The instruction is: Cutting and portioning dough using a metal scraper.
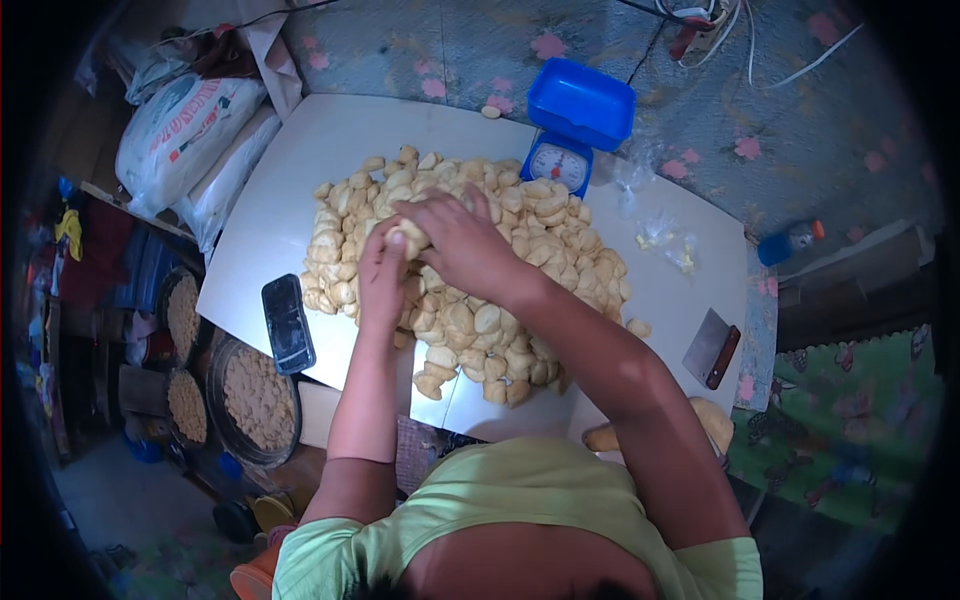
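A broad heap of pale tan dough pieces (525, 255) covers the middle of the white table. Above its left part, my left hand (384, 262) grips one piece of dough (409, 238), its thumb pressed on the near side. From the right, my right hand (465, 240) reaches over the same piece, its fingers bent across the top and partly hiding it. The fingertips of both hands meet around this piece. A smartphone (289, 322) lies left of the heap, beside my left forearm.
Behind the heap stands a blue dial scale (557, 165) with a blue tray (581, 103). A dough scraper (712, 349) and a clear plastic bag (667, 244) lie at the right. White sacks (191, 135) stand at the left; round pans (259, 397) of small pieces sit below the table's left edge.
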Demonstrator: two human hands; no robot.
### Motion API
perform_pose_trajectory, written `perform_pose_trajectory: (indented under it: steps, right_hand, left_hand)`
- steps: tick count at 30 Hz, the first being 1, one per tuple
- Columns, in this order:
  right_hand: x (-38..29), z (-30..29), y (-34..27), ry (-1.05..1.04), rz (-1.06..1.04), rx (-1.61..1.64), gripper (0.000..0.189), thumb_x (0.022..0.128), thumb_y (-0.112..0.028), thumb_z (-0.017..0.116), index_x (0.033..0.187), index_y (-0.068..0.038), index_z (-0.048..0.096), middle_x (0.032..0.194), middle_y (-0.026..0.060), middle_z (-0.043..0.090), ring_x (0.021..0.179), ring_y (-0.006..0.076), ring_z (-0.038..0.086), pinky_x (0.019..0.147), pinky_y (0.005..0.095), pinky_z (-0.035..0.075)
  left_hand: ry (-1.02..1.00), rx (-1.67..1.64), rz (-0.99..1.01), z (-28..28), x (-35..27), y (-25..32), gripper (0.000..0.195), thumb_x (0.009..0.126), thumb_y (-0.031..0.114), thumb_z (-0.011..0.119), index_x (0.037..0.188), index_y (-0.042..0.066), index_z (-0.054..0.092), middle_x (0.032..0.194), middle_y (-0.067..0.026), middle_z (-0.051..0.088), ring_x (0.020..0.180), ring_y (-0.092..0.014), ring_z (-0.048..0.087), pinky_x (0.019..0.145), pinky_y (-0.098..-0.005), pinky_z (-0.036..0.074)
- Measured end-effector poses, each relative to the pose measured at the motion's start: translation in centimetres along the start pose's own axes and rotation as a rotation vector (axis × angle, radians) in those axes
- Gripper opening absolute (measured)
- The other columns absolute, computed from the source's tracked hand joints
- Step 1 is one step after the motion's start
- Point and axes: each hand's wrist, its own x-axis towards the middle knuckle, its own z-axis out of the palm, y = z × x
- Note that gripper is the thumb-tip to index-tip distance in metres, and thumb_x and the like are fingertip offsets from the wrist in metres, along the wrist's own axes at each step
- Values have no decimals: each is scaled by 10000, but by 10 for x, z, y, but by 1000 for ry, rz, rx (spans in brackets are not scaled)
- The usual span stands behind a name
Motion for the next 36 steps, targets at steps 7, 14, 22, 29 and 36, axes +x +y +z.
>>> perform_pose_trajectory:
  steps: [7,14,22,29,36]
  right_hand:
    - [18,-21,10,-93,491,999,323,852,-108,653,1163,-48,589,980,82,640,878,163,638,757,290,514]
    - [-3,-60,74,89,526,803,360,817,-169,678,1146,-49,595,1141,106,586,890,185,613,801,305,476]
    - [2,-38,38,-54,134,656,518,793,-208,734,1255,-63,551,1177,135,586,1076,269,576,924,356,457]
    - [-9,-55,78,491,723,1060,257,894,-261,645,1007,-30,636,910,15,630,841,112,586,760,292,474]
    - [-20,-44,107,85,516,443,252,947,-270,557,977,-29,623,914,50,631,795,133,558,718,285,453]
  left_hand:
    - [174,106,90,-31,37,15,263,977,206,494,1098,2,607,1026,-58,613,958,-116,543,862,-264,426]
    - [89,-18,-95,-26,50,7,215,963,183,527,1038,9,628,972,-42,625,901,-106,561,838,-248,431]
    - [-147,-417,-242,24,32,22,248,917,149,594,1123,12,567,1030,-97,616,896,-174,627,766,-308,549]
    - [118,-253,-121,3,40,25,265,867,186,670,1073,49,578,904,-28,627,695,-88,565,526,-211,433]
    - [98,-69,-189,17,38,29,228,887,182,648,1064,48,594,893,-7,610,711,-72,575,533,-204,454]
